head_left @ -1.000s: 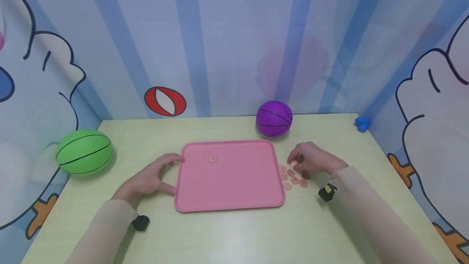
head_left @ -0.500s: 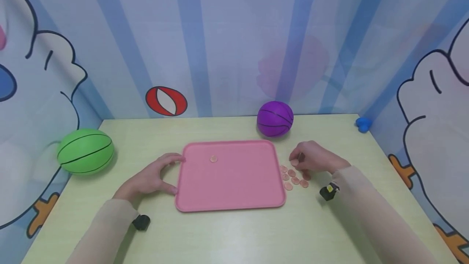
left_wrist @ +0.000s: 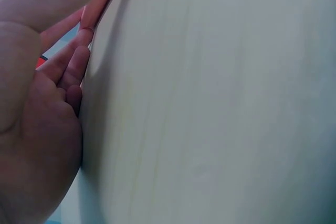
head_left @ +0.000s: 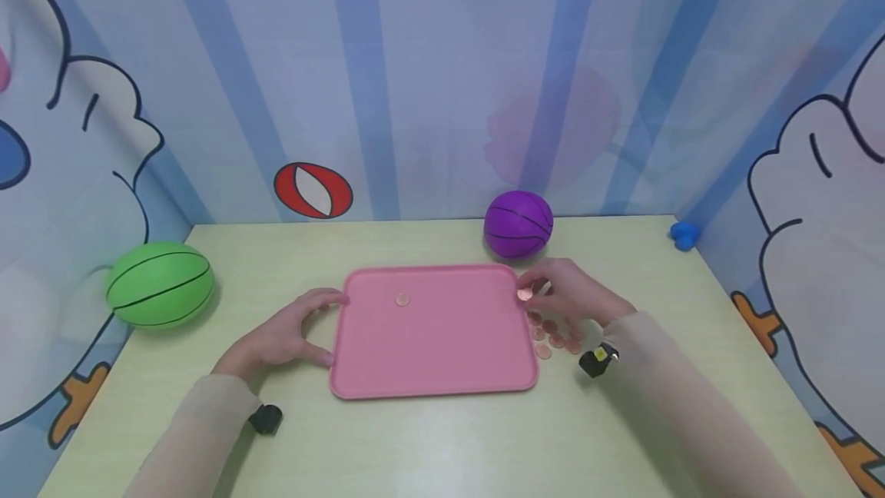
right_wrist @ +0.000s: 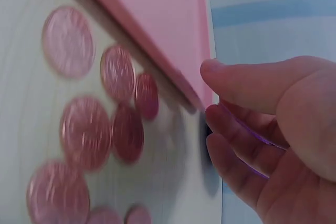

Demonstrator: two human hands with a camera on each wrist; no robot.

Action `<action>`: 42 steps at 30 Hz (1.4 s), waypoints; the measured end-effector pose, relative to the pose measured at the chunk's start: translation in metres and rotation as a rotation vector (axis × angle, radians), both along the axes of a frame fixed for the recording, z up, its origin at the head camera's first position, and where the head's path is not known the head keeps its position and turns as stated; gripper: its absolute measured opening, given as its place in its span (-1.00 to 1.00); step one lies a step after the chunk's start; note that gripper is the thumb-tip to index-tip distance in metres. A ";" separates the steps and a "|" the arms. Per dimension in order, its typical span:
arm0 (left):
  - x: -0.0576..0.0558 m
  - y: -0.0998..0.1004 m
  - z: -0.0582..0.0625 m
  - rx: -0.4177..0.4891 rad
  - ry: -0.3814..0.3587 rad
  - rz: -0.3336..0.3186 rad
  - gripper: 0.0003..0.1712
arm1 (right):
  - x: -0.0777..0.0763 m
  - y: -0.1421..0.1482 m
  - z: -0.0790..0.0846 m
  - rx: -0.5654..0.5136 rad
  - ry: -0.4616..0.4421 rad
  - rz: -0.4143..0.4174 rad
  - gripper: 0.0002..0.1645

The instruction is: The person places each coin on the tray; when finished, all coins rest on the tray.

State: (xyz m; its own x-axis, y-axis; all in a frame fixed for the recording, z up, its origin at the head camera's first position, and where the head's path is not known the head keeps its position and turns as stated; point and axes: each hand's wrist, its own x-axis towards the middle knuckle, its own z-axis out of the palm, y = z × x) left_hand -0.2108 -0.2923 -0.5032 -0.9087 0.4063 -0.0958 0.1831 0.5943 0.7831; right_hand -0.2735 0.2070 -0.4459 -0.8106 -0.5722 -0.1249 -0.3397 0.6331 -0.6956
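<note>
A pink tray [head_left: 442, 348] lies flat on the table, a copper-coloured coin [head_left: 402, 300] in its upper left part. At the tray's left edge rests my left hand [head_left: 280, 335], thumb and fingers spread apart with the tips against the rim. My right hand [head_left: 570, 292] pinches another copper coin [head_left: 525, 294] at the tray's right rim; that coin is hidden in the right wrist view. Several loose coins [head_left: 556, 340] lie on the table beside the tray, under and in front of the right wrist. The right wrist view shows these coins [right_wrist: 86, 132] up close, slightly blurred.
Behind the tray sits a purple ball [head_left: 518, 224]. A green ball [head_left: 160, 285] stands at the left edge of the table, and a small blue object [head_left: 684, 235] at the back right corner. A striped printed backdrop [head_left: 435, 83] encloses the table.
My right hand has moved left from over the loose coins to the tray's right rim, carrying a pinched coin. My left hand and the tray have stayed in place.
</note>
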 end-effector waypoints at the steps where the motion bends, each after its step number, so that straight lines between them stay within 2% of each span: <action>1: 0.000 0.000 0.000 0.002 0.000 0.000 0.15 | -0.001 -0.005 0.000 -0.006 0.014 0.011 -0.74; 7: 0.001 0.000 0.001 0.005 -0.005 -0.001 0.14 | -0.003 -0.036 -0.004 0.003 0.217 0.102 -0.76; 10: 0.001 -0.001 0.002 0.006 -0.008 0.001 0.15 | -0.004 -0.051 -0.005 0.013 0.255 0.122 -0.80; 18: 0.001 -0.002 0.000 0.038 -0.011 -0.002 0.16 | -0.009 -0.085 -0.009 -0.008 0.292 0.162 -0.78; 27: 0.002 -0.001 0.003 0.039 -0.008 -0.006 0.14 | -0.011 -0.116 -0.014 0.090 0.269 0.098 -0.77; 32: 0.001 -0.002 0.003 0.042 0.006 -0.013 0.13 | -0.011 -0.133 -0.013 0.074 0.228 0.097 -0.80; 42: 0.001 -0.001 0.001 0.032 0.006 -0.009 0.14 | -0.013 -0.154 -0.022 0.087 0.226 0.083 -0.83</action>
State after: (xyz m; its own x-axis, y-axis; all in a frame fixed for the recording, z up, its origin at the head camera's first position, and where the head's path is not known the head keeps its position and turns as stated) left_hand -0.2094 -0.2934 -0.5020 -0.9057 0.4169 -0.0768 0.1931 0.5671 0.8007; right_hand -0.2869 0.0532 -0.4681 -0.7743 -0.6328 0.0026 -0.5335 0.6505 -0.5405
